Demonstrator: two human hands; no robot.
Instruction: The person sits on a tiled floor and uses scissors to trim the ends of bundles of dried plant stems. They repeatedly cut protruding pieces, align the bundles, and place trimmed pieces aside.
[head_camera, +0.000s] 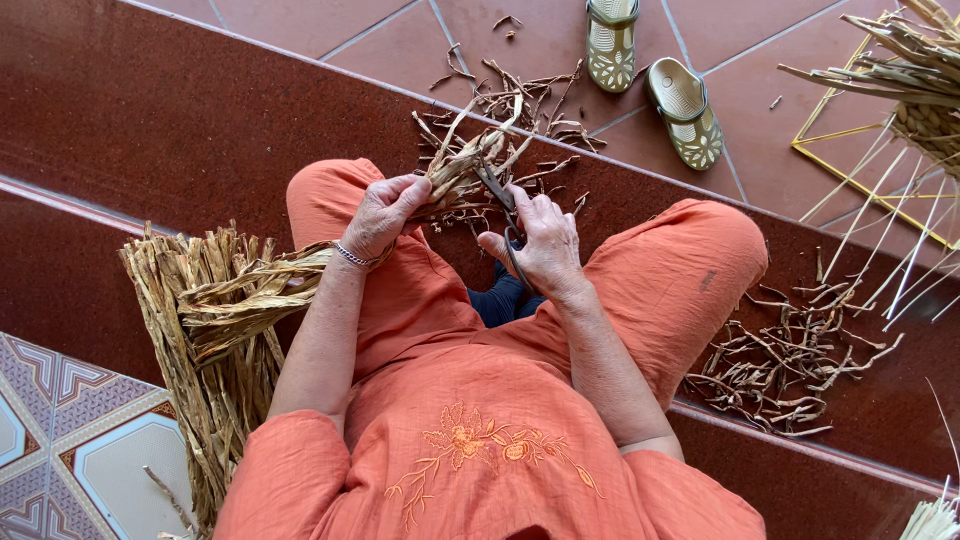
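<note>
pointing up-right from left hand (383, 212), dried stalk bundle (462, 165); scissors (503, 215) alongside

Single head view, looking steeply down, close over lap and step.

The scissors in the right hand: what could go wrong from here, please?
1. The scissors cut into dried fibre strips gripped by the left hand; the blades may nick those nearby fingers.
2. Cut scraps lie on the step beside the right leg; someone may slip on them.
</note>
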